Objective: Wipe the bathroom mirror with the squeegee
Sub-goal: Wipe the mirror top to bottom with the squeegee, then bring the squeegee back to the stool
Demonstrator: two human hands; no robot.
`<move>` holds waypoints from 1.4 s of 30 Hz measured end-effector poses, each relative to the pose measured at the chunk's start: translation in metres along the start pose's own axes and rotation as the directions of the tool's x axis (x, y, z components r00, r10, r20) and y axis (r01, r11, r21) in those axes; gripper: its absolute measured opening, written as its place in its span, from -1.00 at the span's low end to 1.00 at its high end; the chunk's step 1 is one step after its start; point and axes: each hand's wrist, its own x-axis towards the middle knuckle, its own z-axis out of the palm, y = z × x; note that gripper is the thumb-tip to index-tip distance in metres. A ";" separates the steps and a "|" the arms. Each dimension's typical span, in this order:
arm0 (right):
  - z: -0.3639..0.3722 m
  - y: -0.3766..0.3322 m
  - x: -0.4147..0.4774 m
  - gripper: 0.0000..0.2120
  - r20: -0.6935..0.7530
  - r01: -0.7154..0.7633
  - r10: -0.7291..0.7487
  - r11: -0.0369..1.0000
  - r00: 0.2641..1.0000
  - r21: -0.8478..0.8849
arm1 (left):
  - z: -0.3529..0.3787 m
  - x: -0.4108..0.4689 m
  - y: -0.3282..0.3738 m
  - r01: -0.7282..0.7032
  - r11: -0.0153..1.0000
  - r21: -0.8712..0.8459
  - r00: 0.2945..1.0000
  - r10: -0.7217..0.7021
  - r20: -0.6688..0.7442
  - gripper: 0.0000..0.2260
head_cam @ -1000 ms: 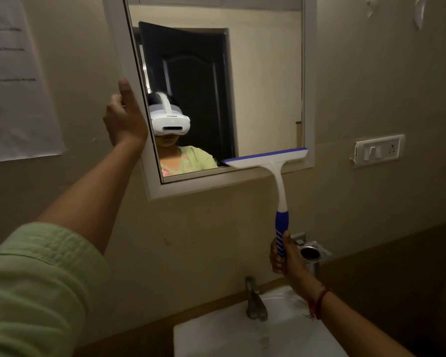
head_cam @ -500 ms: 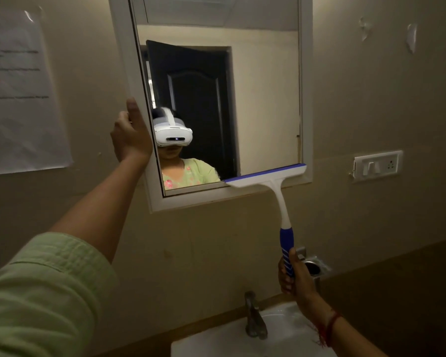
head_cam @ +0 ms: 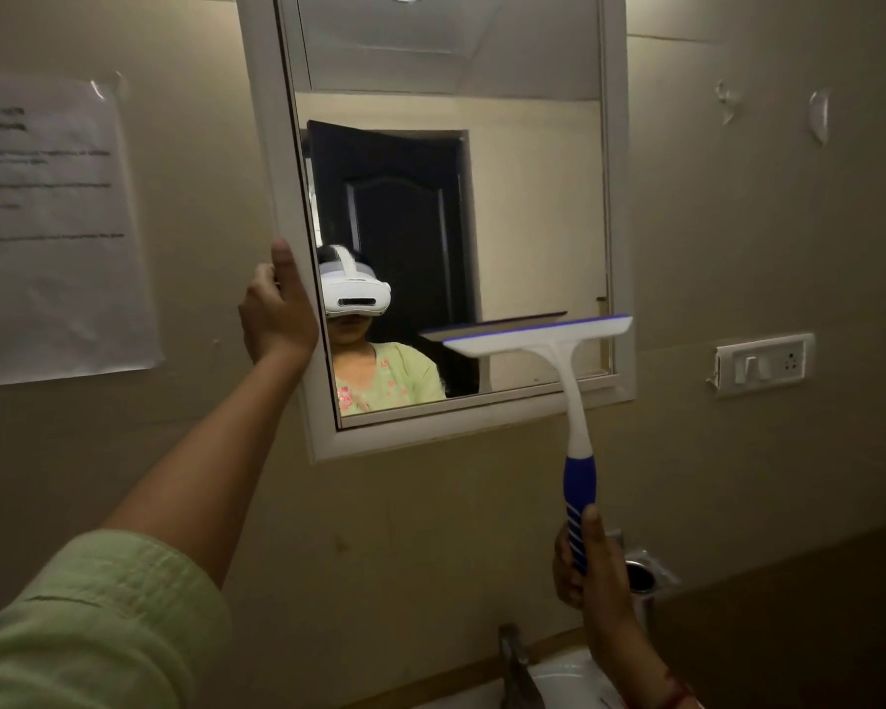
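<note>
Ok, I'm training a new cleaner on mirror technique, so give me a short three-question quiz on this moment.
1. True or false: the left hand grips the mirror by its left frame edge.
2. Which hand holds the squeegee? A) left B) right C) both
3. Fill in: the squeegee's blade sits near the mirror's lower ____ corner.

Key: 1 true. 2 B: the right hand grips the blue handle, above the sink. 3 right.
</note>
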 end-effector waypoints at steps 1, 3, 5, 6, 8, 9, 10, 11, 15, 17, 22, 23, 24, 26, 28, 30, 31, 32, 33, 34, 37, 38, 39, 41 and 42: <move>0.005 -0.006 0.000 -0.49 0.021 0.009 -0.009 1.000 1.000 0.008 | 0.000 0.000 0.000 0.000 1.000 -0.004 1.000 0.000 0.000 -0.59; 0.012 -0.017 -0.001 -0.47 0.058 0.013 -0.014 1.000 0.998 0.009 | 0.000 0.000 -0.001 0.001 1.000 -0.014 1.000 -0.001 0.000 -0.57; 0.016 -0.026 -0.003 -0.38 0.092 0.013 -0.011 1.000 0.996 -0.013 | 0.000 0.000 -0.002 -0.004 1.000 -0.014 1.000 0.003 -0.015 -0.54; 0.017 -0.031 -0.005 -0.32 0.107 0.014 -0.012 1.000 0.994 -0.025 | 0.000 0.000 -0.003 -0.005 1.000 -0.016 1.000 0.004 -0.025 -0.53; 0.015 -0.040 -0.006 -0.24 0.132 0.012 -0.006 0.999 0.991 -0.043 | -0.001 0.000 -0.003 -0.003 1.000 -0.023 0.999 0.002 -0.041 -0.54; 0.012 -0.044 -0.007 -0.21 0.150 0.008 0.000 0.998 0.989 -0.055 | -0.001 -0.001 -0.002 0.001 1.000 -0.021 0.999 -0.002 -0.048 -0.55; 0.009 -0.049 -0.007 -0.20 0.170 0.006 0.007 0.997 0.985 -0.075 | -0.002 -0.001 -0.002 0.011 1.000 -0.013 0.999 -0.011 -0.053 -0.56; 0.004 -0.053 -0.008 -0.20 0.187 0.006 0.012 0.995 0.982 -0.097 | -0.004 -0.002 0.000 0.021 1.000 -0.006 0.998 -0.022 -0.051 -0.57; -0.015 -0.071 -0.006 -0.23 0.244 -0.007 0.054 0.982 0.968 -0.188 | -0.008 -0.004 0.008 0.046 0.998 0.049 0.998 -0.044 -0.034 -0.57; -0.023 -0.074 -0.005 -0.28 0.276 -0.033 0.089 0.978 0.957 -0.204 | -0.008 -0.007 0.011 0.076 0.994 0.081 0.997 -0.074 -0.027 -0.57; -0.027 -0.074 -0.009 -0.33 0.435 -0.033 0.146 0.966 0.889 -0.257 | -0.015 -0.037 0.006 0.210 0.977 -0.037 0.971 -0.213 -0.109 -0.57; -0.027 -0.073 -0.010 -0.33 0.463 -0.028 0.159 0.961 0.872 -0.276 | -0.019 -0.049 -0.002 0.229 0.969 -0.090 0.965 -0.238 -0.113 -0.58; -0.028 -0.072 -0.011 -0.33 0.483 -0.026 0.175 0.954 0.858 -0.299 | -0.024 -0.064 -0.011 0.248 0.961 -0.124 0.959 -0.261 -0.110 -0.61; -0.028 -0.070 -0.013 -0.33 0.521 -0.041 0.221 0.942 0.825 -0.334 | -0.042 -0.102 -0.033 0.290 0.946 -0.146 0.949 -0.304 -0.083 -0.72; -0.029 -0.067 -0.016 -0.35 0.558 -0.057 0.271 0.928 0.784 -0.369 | -0.062 -0.142 -0.058 0.365 0.919 -0.147 0.926 -0.375 -0.044 -0.89; -0.028 -0.063 -0.020 -0.38 0.582 -0.075 0.333 0.904 0.742 -0.421 | -0.085 -0.179 -0.082 0.459 0.885 -0.078 0.886 -0.463 -0.039 -0.86; -0.028 -0.060 -0.023 -0.41 0.590 -0.083 0.362 0.891 0.722 -0.445 | -0.097 -0.198 -0.090 0.499 0.866 -0.030 0.865 -0.500 -0.040 -0.83; -0.028 -0.058 -0.025 -0.43 0.593 -0.089 0.385 0.881 0.707 -0.465 | -0.108 -0.214 -0.096 0.533 0.846 -0.001 0.845 -0.533 -0.038 -0.83; -0.028 -0.054 -0.028 -0.46 0.601 -0.094 0.409 0.870 0.687 -0.485 | -0.121 -0.232 -0.100 0.565 0.825 0.019 0.825 -0.563 -0.044 -0.87; -0.027 -0.051 -0.031 -0.48 0.608 -0.096 0.429 0.860 0.668 -0.501 | -0.130 -0.249 -0.102 0.594 0.804 0.027 0.804 -0.593 -0.052 -0.90; -0.024 -0.039 -0.040 -0.45 0.624 -0.123 0.491 0.834 0.607 -0.538 | -0.158 -0.303 -0.105 0.687 0.726 0.027 0.725 -0.684 -0.073 -0.92; -0.022 -0.034 -0.044 -0.45 0.632 -0.129 0.512 0.825 0.582 -0.549 | -0.168 -0.322 -0.104 0.716 0.696 0.051 0.697 -0.712 -0.084 -0.92; -0.020 -0.029 -0.049 -0.45 0.641 -0.138 0.532 0.817 0.554 -0.560 | -0.176 -0.340 -0.104 0.744 0.663 0.076 0.668 -0.738 -0.095 -0.92; -0.016 -0.017 -0.059 -0.48 0.655 -0.166 0.575 0.799 0.490 -0.578 | -0.194 -0.373 -0.105 0.788 0.606 0.109 0.615 -0.780 -0.113 -0.90; -0.014 -0.011 -0.064 -0.49 0.659 -0.185 0.594 0.790 0.462 -0.584 | -0.202 -0.387 -0.106 0.809 0.572 0.133 0.586 -0.801 -0.123 -0.91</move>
